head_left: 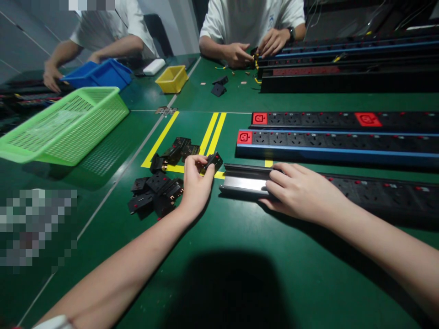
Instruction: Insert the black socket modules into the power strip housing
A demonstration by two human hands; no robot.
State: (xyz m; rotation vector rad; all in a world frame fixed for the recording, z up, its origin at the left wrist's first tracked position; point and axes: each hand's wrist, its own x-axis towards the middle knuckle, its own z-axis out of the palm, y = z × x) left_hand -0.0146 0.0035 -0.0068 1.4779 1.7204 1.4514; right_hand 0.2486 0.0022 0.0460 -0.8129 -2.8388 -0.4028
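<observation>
Between the thumb and fingers of my left hand (198, 185) is a black socket module (215, 161) with a small red dot, just off the open end of a metal rail. My right hand (302, 189) is wrapped over that black rail (245, 183), whose silvery inside shows at its left end. Right of this hand, black sockets (373, 189) sit in the same rail. Loose socket modules (157, 183) lie heaped beside my left hand, with more modules (176, 150) just behind them, some showing brassy contacts.
Two socket strips with red end sockets (244, 137) lie behind the rail. A green basket (99, 112), a blue bin (98, 73) and a yellow bin (176, 78) stand at left and back. Across the table, one person's hands (238, 55) handle yellow wires; another person reaches by the blue bin.
</observation>
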